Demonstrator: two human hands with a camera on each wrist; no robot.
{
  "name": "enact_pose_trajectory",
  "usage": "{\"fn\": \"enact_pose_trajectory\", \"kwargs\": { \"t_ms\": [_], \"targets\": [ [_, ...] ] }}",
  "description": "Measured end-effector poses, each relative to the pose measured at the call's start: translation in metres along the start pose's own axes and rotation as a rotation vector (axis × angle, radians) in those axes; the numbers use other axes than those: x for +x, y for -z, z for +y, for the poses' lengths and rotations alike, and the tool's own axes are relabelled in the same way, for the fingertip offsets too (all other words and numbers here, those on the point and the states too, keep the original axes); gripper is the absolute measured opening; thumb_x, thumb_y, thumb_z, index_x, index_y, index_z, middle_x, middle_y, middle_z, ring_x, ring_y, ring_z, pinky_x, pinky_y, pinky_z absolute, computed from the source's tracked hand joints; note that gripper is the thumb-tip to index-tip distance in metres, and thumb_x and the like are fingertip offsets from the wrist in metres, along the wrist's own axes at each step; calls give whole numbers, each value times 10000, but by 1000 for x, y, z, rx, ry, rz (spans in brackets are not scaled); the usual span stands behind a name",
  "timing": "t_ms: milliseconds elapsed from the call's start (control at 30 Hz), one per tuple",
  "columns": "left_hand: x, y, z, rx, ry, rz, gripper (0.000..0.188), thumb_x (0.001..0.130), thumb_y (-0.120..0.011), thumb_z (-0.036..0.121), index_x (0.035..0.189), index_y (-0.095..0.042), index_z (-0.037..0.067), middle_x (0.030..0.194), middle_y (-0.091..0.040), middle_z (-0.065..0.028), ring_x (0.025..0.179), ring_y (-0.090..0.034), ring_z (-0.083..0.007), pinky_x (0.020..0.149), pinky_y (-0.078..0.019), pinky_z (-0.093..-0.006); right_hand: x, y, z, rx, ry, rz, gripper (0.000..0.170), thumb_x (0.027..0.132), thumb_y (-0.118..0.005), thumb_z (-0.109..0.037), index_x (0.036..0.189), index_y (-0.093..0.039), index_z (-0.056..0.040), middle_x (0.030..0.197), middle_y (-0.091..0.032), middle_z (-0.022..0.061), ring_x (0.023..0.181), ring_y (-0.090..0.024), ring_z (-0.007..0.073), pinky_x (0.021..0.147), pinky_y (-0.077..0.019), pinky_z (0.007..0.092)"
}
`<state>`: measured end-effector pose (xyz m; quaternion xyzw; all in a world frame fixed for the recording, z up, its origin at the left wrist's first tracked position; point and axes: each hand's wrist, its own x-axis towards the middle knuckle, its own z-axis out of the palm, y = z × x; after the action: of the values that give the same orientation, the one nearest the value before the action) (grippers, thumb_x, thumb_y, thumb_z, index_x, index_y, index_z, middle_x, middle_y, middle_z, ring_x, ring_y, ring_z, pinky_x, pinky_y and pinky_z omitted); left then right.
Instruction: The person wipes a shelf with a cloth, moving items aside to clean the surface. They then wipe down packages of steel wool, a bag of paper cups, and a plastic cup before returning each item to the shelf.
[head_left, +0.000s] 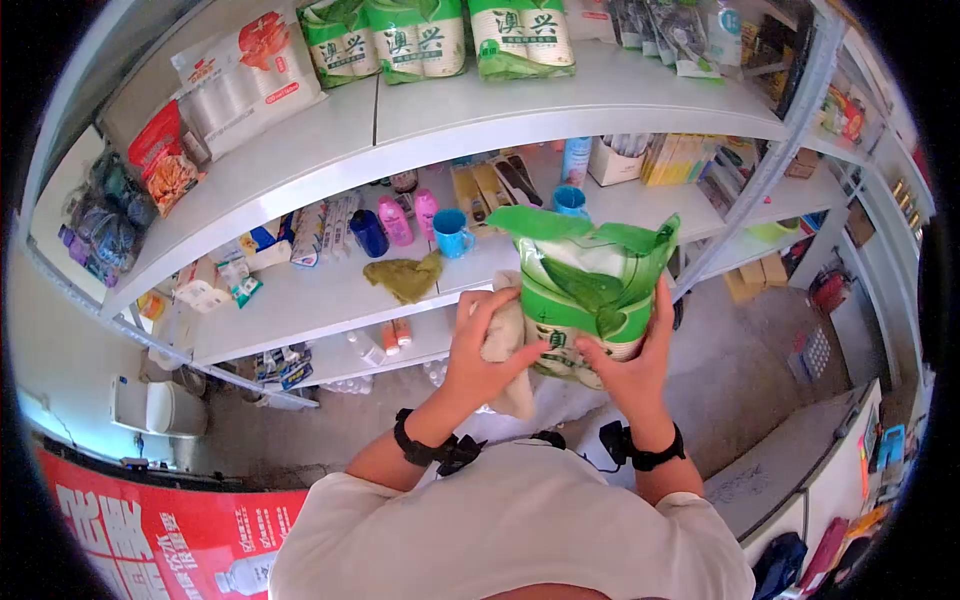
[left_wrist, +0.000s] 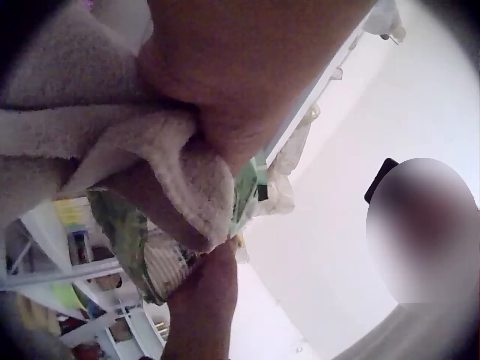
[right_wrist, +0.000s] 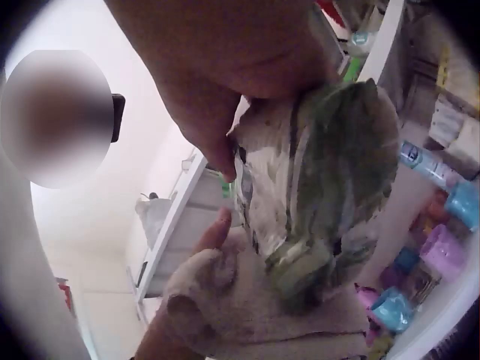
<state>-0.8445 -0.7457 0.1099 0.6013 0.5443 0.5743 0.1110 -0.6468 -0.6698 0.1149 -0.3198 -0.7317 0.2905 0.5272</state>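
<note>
A green-and-white plastic pack of paper rolls (head_left: 590, 290) is held up in front of the shelves. My right hand (head_left: 635, 365) grips its right side, thumb across the front. Bunched in my left hand (head_left: 485, 350) is a beige cloth (head_left: 512, 335), which lies against the pack's left side, and the left thumb reaches onto the pack's front. The right wrist view shows the cloth (right_wrist: 247, 300) spread along the pack (right_wrist: 300, 180). From the left wrist, folds of the cloth (left_wrist: 165, 165) cover much of the pack.
Similar green packs (head_left: 420, 40) stand on the upper shelf (head_left: 600, 105). On the middle shelf are blue mugs (head_left: 453, 235), pink bottles (head_left: 395, 220), a dark blue bottle (head_left: 368, 232) and a crumpled olive cloth (head_left: 405, 277). A metal shelf post (head_left: 770, 150) rises at the right.
</note>
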Motion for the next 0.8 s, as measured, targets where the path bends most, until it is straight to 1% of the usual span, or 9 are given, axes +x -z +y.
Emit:
{"fn": "enact_pose_trajectory", "kwargs": {
  "t_ms": [133, 200, 333, 400, 433, 500, 567, 667, 800],
  "targets": [
    [-1, -1, -6, 19, 12, 103, 525, 734, -790, 92, 1217, -590, 39, 1056, -543, -106, 1003, -522, -239, 892, -428, -323, 11, 7, 2, 493, -201, -198, 1134, 665, -840, -46, 1509, -83, 2, 1470, -320, 189, 1313, -409, 277, 1079, -366, 394],
    [-2, 4, 2, 111, -44, 144, 484, 757, -760, 67, 1209, -591, 25, 1066, -554, -103, 1000, -525, -222, 895, -420, -312, 19, 12, 0, 604, -235, -259, 1126, 676, -833, -42, 1511, -79, -1, 1468, -324, 184, 1310, -411, 271, 1075, -373, 400],
    [-18, 10, 4, -53, 19, 273, 445, 805, -692, 30, 1233, -571, 20, 1106, -564, -97, 1026, -527, -201, 928, -411, -313, 47, 10, 12, 693, -161, -394, 1087, 690, -826, -49, 1505, -107, 1, 1447, -349, 171, 1297, -427, 263, 1059, -396, 406],
    [-32, 7, -5, -38, 150, 302, 427, 824, -672, 30, 1238, -566, 22, 1128, -567, -95, 1052, -526, -192, 940, -409, -312, 61, 6, 14, 740, -166, -447, 1026, 707, -815, -72, 1490, -156, -1, 1398, -404, 152, 1255, -462, 249, 1044, -410, 393],
    [-41, 6, -10, -32, 222, 318, 418, 834, -662, 30, 1240, -563, 23, 1138, -569, -94, 1066, -526, -187, 946, -408, -311, 71, 4, 12, 702, -123, -426, 968, 725, -799, -83, 1475, -191, -6, 1354, -445, 135, 1218, -486, 240, 1031, -422, 389],
    [-61, 9, -24, -53, 386, 353, 378, 869, -641, 37, 1238, -563, 38, 1132, -580, -68, 1063, -529, -147, 945, -412, -292, 92, -2, -10, 774, -194, -307, 943, 730, -802, -105, 1465, -217, -15, 1341, -463, 122, 1199, -499, 226, 1013, -427, 362],
    [-78, 21, -34, -91, 479, 484, 359, 877, -637, 39, 1228, -562, 41, 1128, -589, -56, 1048, -533, -144, 931, -422, -296, 116, -11, -21, 771, -110, -245, 911, 740, -797, -116, 1455, -240, -17, 1335, -470, 110, 1193, -503, 211, 1003, -425, 337],
    [-85, 55, -42, -296, 581, 676, 333, 881, -631, 33, 1207, -565, 44, 1126, -594, -60, 1037, -536, -143, 925, -430, -299, 156, -27, -44, 685, 79, -187, 884, 747, -799, -133, 1446, -270, -21, 1330, -480, 95, 1187, -508, 193, 994, -419, 311],
    [-94, 103, -72, 65, 458, 612, 302, 888, -614, 19, 1185, -562, 39, 1172, -598, -98, 1082, -542, -165, 951, -424, -308, 211, -63, -103, 594, 364, -115, 780, 783, -768, -105, 1414, -320, -10, 1287, -527, 101, 1137, -547, 179, 967, -449, 305]
  ]
}}
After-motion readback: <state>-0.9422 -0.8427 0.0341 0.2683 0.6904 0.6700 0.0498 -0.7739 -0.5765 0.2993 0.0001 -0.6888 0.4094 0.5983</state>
